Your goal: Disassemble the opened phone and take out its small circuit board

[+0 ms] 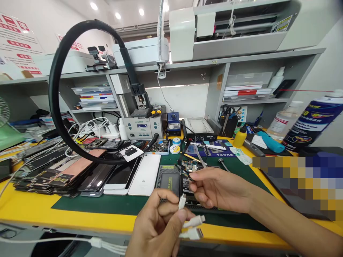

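My left hand (157,223) is closed around a white multi-head charging cable (191,223); one plug (182,201) points up between the fingers and two more stick out to the right. My right hand (218,187) pinches a small dark part (190,177) at its fingertips, just above an opened phone (189,171) with its circuit board bared. That phone lies on a dark holder (168,180) on the green mat (107,203). The two hands are close together, nearly touching.
White and dark phones (144,175) and a stack of screens (53,171) lie at the left. A ring lamp arm (57,71) arcs overhead. A soldering station (142,126), hot plate (198,126), yellow bottle (239,137), spray can (313,123) and shelves stand behind. The yellow bench edge (66,219) is near.
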The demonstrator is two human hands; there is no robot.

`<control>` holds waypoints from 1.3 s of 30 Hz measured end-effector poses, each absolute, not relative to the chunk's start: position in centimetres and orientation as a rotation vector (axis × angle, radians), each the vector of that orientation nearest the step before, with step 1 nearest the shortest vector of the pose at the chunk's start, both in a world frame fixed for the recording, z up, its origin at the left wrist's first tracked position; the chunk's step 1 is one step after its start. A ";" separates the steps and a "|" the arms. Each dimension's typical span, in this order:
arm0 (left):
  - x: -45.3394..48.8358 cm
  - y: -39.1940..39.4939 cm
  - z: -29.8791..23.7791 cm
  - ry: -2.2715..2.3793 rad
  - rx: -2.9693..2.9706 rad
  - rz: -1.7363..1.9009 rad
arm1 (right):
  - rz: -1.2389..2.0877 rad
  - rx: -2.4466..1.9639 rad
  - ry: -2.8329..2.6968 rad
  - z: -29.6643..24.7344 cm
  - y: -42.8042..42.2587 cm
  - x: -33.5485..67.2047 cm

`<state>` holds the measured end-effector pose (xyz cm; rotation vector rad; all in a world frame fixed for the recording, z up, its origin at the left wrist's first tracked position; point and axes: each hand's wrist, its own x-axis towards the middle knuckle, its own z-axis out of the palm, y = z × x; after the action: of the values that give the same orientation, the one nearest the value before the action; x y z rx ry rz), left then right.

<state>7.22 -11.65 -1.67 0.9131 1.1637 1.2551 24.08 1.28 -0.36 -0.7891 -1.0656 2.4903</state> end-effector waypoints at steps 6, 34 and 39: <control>8.1 -11.0 -1.0 1.266 1.004 1.217 | 2.537 -0.791 -1.042 -0.5 1.4 24.2; 7.9 -11.1 -1.0 1.342 1.048 1.164 | 2.017 -0.820 -1.580 0.2 -0.5 23.4; 7.9 -11.0 -1.6 1.360 1.077 1.184 | 1.979 -0.804 -1.633 0.1 -0.6 23.4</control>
<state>7.90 -10.96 -1.64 1.0774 1.3600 1.1840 23.43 -0.59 0.10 -0.8044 -1.6332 1.9786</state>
